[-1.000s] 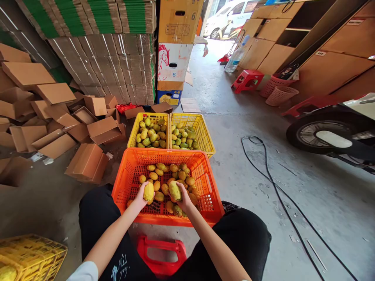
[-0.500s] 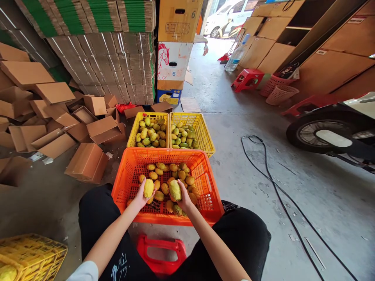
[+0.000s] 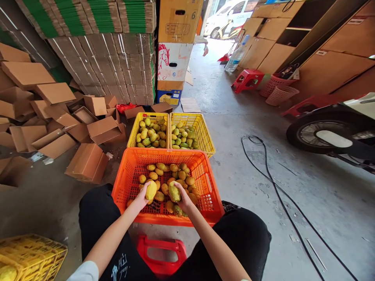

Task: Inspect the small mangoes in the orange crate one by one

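Note:
An orange crate stands on the floor between my knees, partly filled with yellow-green fruits. My left hand is closed round a yellow fruit over the crate's near left part. My right hand is closed round a greenish-yellow fruit just to the right of it. Both fruits are held low over the heap. Beyond the orange crate two yellow crates stand side by side, the left one and the right one, each holding several fruits.
A red stool is under me. Open cardboard boxes lie scattered on the left, with stacked flat cartons behind. A black cable runs over the concrete floor on the right, beside a scooter wheel. Another yellow crate sits bottom left.
Both hands have turned their fruits slightly and lowered them a little toward the heap. The crates have not moved.

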`<state>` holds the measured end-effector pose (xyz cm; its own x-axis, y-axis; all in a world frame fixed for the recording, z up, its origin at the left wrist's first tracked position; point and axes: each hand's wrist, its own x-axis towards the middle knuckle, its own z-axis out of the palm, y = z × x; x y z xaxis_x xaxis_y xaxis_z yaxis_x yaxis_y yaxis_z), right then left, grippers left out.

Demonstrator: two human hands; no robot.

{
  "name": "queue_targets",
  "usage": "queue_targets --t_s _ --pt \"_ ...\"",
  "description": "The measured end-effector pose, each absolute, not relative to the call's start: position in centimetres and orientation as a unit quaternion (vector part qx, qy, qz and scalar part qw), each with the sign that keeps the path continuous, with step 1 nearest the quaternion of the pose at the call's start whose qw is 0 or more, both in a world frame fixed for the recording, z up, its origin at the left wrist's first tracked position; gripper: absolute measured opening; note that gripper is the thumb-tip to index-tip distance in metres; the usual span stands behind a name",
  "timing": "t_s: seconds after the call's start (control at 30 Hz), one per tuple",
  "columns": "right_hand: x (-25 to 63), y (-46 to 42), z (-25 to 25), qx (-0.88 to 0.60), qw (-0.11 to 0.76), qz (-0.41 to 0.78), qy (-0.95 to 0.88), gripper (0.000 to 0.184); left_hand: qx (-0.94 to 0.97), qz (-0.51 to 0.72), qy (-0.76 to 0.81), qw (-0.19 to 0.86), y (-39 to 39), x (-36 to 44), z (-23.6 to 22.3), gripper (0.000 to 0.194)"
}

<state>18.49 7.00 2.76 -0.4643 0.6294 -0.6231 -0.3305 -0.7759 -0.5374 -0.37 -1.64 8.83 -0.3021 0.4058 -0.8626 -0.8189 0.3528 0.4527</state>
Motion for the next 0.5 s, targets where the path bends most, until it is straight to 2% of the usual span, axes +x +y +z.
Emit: queue_targets --t_s 0.13,0.23,0.4,0.5 --pt "18.3 7.3 3.5 -0.455 0.258 0.846 -0.105 0.034 -0.173 0.516 0.582 0.604 -1.6 -0.3 8.7 0.037" --pt "18.0 7.2 4.1 -0.459 0.240 0.853 -0.067 0.028 -0.168 0.522 0.558 0.623 -1.7 -0.3 8.4 0.043" --pt "17.7 7.0 4.6 -0.474 0.248 0.843 -0.062 0.026 -0.163 0.525 0.556 0.623 -1.9 -0.5 7.5 0.039" --pt "17.8 6.9 4.6 -0.468 0.247 0.844 -0.090 0.027 -0.133 0.500 0.589 0.621 -2.3 -0.8 6.2 0.028"
